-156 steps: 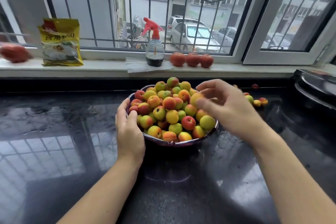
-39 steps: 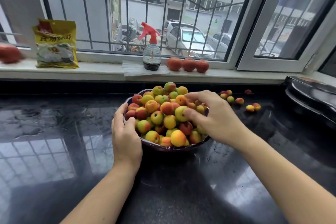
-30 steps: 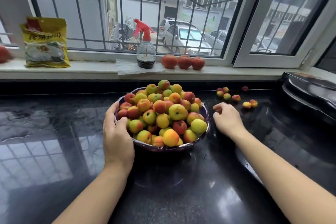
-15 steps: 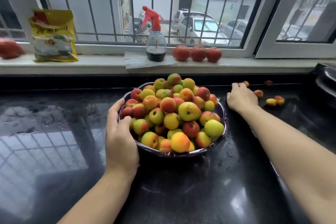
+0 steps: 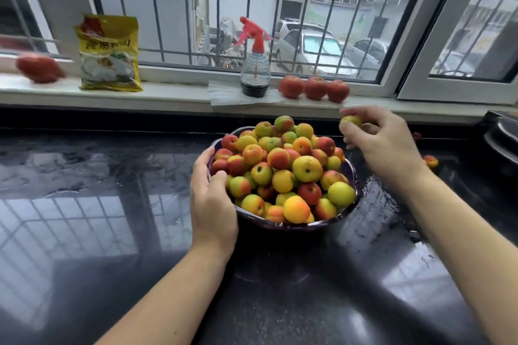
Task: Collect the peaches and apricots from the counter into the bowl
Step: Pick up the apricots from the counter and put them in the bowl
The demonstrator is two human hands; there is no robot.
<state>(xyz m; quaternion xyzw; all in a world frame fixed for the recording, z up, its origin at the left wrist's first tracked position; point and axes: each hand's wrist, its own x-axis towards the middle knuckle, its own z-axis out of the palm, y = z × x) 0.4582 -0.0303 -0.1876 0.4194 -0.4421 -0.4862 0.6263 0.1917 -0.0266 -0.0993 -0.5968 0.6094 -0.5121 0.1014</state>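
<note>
Left hand (image 5: pixel 213 199) cupped the near-left rim of the purple bowl (image 5: pixel 347 169), fingers curled round the edge, thumb touching the fruit. Bowl sat on the black counter (image 5: pixel 112 232), heaped with peaches and apricots (image 5: pixel 280 165). Right hand (image 5: pixel 384 143) hung above the bowl's far-right side, fingertips pinching a small yellow-green apricot (image 5: pixel 350 121). Loose fruit (image 5: pixel 430 161) lay on the counter beyond the wrist

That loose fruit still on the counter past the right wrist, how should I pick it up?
Judging by its small round shape, pinch the loose fruit across its widest middle, thumb on one side and fingertips opposite. Come from above: it sits low on the black counter beyond the right hand, which already holds a yellow-green fruit, so drop that into the bowl first.
</note>
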